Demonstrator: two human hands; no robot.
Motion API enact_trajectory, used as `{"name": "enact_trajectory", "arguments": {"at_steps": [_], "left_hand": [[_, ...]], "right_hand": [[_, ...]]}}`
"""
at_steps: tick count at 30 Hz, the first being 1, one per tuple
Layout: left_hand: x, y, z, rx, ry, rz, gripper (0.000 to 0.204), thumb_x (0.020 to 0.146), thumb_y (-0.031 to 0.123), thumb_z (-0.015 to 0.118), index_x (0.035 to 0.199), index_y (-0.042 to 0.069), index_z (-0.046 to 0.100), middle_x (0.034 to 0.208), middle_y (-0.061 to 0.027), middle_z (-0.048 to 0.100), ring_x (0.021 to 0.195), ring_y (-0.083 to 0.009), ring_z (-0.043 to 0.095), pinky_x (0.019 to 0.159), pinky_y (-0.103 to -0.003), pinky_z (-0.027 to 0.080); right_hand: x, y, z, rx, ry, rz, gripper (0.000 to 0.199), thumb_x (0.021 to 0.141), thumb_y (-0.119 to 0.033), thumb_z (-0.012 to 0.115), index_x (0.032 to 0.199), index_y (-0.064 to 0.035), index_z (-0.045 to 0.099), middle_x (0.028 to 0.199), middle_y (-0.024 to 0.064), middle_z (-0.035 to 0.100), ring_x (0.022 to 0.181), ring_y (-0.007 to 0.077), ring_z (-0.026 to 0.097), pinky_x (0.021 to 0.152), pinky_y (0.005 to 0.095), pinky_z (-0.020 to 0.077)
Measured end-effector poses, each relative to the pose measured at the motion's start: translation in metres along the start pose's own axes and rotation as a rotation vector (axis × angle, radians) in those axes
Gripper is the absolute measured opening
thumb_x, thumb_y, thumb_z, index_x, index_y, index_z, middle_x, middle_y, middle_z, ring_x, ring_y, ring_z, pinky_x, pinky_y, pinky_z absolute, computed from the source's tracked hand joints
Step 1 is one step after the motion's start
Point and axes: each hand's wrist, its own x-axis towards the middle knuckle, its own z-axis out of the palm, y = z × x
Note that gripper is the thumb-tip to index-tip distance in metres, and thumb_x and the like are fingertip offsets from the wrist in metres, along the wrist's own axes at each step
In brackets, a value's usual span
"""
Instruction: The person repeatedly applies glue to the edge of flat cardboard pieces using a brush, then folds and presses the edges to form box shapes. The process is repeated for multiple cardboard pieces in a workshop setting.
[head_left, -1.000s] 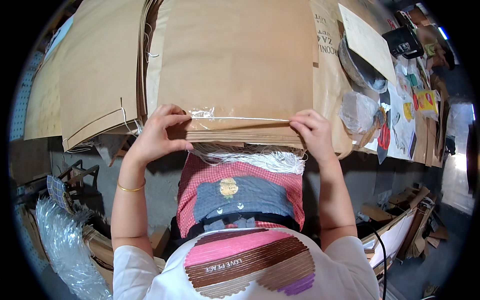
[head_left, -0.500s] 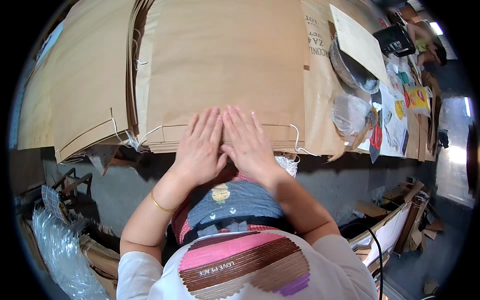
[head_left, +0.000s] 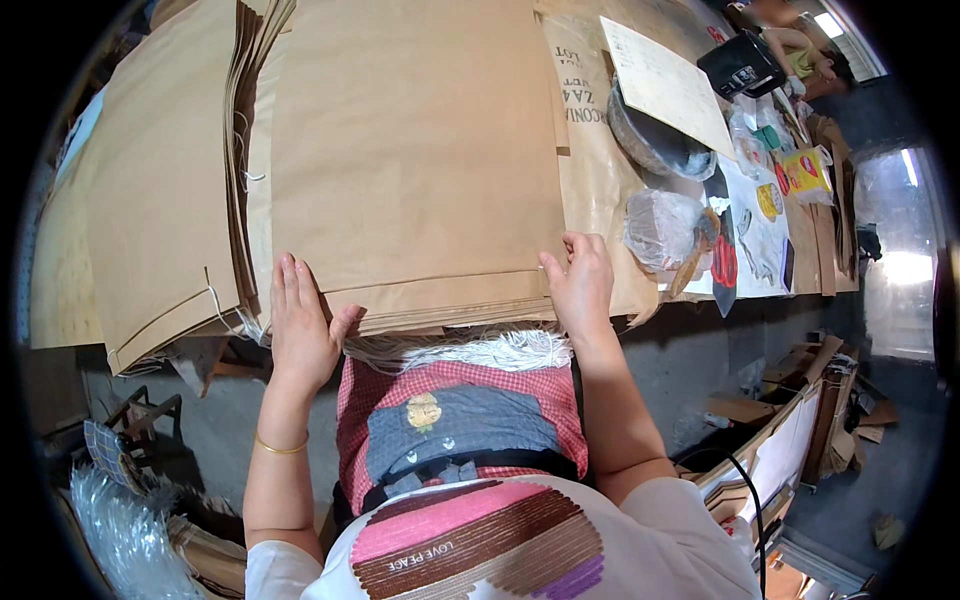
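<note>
A stack of brown paper bags (head_left: 420, 160) lies before me, with a folded strip along its near edge. My left hand (head_left: 302, 325) rests at the stack's near left corner, fingers stretched out and thumb apart. At the near right corner is my right hand (head_left: 585, 285), its fingers bent and its thumb apart from the forefinger, touching the edge of the paper. Nothing shows between those fingertips. A bundle of white cords (head_left: 460, 350) lies across my lap, just below the stack's front edge.
Another brown paper stack (head_left: 160, 200), with a white cord near its corner, lies to the left. On the right are a basin (head_left: 655, 140) under a white board (head_left: 668, 85), a plastic-wrapped lump (head_left: 662, 230), red-handled scissors (head_left: 724, 265) and a black container (head_left: 742, 65). A person works at far right.
My hands have parted from the middle of the near edge to its two corners. The white cords at the top bag's corners no longer show, and more of the cord bundle is visible.
</note>
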Motion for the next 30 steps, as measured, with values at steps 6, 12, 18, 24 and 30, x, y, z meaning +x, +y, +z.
{"name": "enact_trajectory", "arguments": {"at_steps": [6, 12, 18, 24, 30], "left_hand": [[0.002, 0.004, -0.003, -0.005, -0.017, -0.015, 0.083, 0.089, 0.043, 0.057, 0.140, -0.012, 0.022, 0.148, -0.0302, 0.020, 0.140, -0.0417, 0.016, 0.115, -0.044, 0.017], [-0.001, -0.010, 0.000, -0.267, 0.072, -0.009, 0.076, 0.088, 0.030, 0.062, 0.141, -0.010, 0.024, 0.149, -0.0287, 0.020, 0.140, -0.0404, 0.017, 0.115, -0.043, 0.017], [-0.012, -0.018, -0.033, -1.317, -0.086, -0.582, 0.030, 0.087, 0.020, 0.064, 0.102, -0.005, 0.054, 0.077, -0.0144, 0.062, 0.078, -0.0176, 0.061, 0.069, -0.032, 0.048], [-0.041, -0.055, -0.044, -0.441, 0.566, 0.026, 0.020, 0.090, 0.014, 0.058, 0.077, 0.000, 0.055, 0.065, -0.0158, 0.055, 0.058, -0.0312, 0.055, 0.053, -0.035, 0.043], [-0.071, -0.208, -0.074, -0.545, 0.876, -0.466, 0.024, 0.095, 0.018, 0.053, 0.084, -0.003, 0.059, 0.074, -0.0015, 0.057, 0.069, -0.0086, 0.049, 0.063, -0.026, 0.043]], "right_hand": [[-0.002, -0.009, 0.001, -0.157, 0.143, -0.157, 0.035, 0.074, -0.011, 0.072, 0.104, -0.0008, 0.057, 0.100, 0.0149, 0.057, 0.093, 0.0337, 0.056, 0.080, 0.0401, 0.0467], [0.001, 0.019, 0.015, 0.463, 0.031, 0.048, 0.028, 0.085, -0.005, 0.059, 0.112, 0.0013, 0.054, 0.112, 0.0138, 0.058, 0.105, 0.0286, 0.056, 0.088, 0.0381, 0.0469], [-0.007, 0.016, -0.076, 1.095, -0.398, 0.282, 0.035, 0.087, -0.003, 0.054, 0.122, 0.0034, 0.050, 0.107, 0.0120, 0.063, 0.096, 0.0181, 0.062, 0.085, 0.0285, 0.0487], [-0.015, -0.035, -0.009, 0.365, -0.150, -0.121, 0.026, 0.094, -0.010, 0.050, 0.114, 0.0053, 0.057, 0.087, 0.0188, 0.065, 0.085, 0.0198, 0.065, 0.075, 0.0313, 0.0504], [0.010, -0.172, 0.088, 1.119, -0.597, -0.217, 0.040, 0.096, -0.011, 0.045, 0.132, 0.0067, 0.040, 0.121, 0.0162, 0.058, 0.113, 0.0210, 0.055, 0.094, 0.0326, 0.0430]]}}
